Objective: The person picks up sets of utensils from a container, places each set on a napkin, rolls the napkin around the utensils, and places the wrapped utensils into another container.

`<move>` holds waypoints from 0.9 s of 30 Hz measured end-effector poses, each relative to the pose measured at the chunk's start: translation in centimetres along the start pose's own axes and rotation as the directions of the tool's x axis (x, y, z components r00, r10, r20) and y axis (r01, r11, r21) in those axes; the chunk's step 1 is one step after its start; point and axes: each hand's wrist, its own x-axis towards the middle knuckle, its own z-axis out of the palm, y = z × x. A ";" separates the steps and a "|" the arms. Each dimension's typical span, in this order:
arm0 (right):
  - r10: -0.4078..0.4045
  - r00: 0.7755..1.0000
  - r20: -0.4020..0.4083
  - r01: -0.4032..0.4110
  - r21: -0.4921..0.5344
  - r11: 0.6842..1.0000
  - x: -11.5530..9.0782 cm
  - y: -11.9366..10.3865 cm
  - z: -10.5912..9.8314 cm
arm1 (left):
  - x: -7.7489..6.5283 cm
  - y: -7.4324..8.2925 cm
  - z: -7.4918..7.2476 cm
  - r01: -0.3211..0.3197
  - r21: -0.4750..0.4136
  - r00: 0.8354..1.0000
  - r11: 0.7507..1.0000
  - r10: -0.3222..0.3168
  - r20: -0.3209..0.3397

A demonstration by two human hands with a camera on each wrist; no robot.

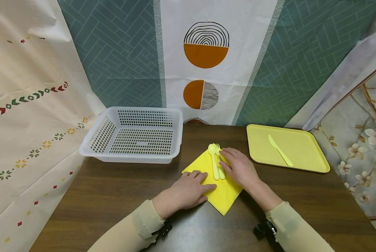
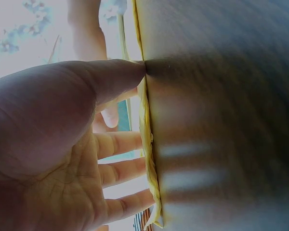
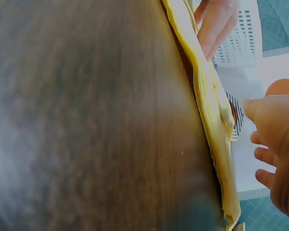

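A yellow folded napkin (image 1: 223, 200) lies turned corner-on in the head view. On it a pale yellow spoon (image 1: 212, 150) and a matching fork (image 1: 221, 172) lie side by side, heads pointing away. My left hand (image 1: 188, 189) rests on the napkin's left part with fingers spread; in the left wrist view its thumb and fingertips touch the napkin edge (image 2: 145, 115). Over the right part is my right hand (image 1: 239, 168), its fingertips beside the fork and partly covering it. The right wrist view shows this hand (image 3: 284, 144) with loosely bent fingers above the napkin.
A white perforated plastic basket (image 1: 178, 140) stands at the back left of the brown wooden table (image 1: 118, 196). At the back right lies a yellow tray (image 1: 304, 147) with a pale yellow knife (image 1: 280, 150) on it. Patterned cloths hang around the table.
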 end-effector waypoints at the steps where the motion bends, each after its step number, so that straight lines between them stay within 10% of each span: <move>1: -0.005 1.000 -0.003 0.005 -0.002 1.000 0.0 0.1 0.0 | 0.0 0.0 0.0 0.000 -0.002 1.000 1.000 0.000 0.002; 27: -0.019 0.998 -0.052 0.013 -0.117 0.993 -1.1 2.8 -1.4 | -0.1 0.0 0.0 0.000 -0.017 1.000 1.000 0.000 -0.003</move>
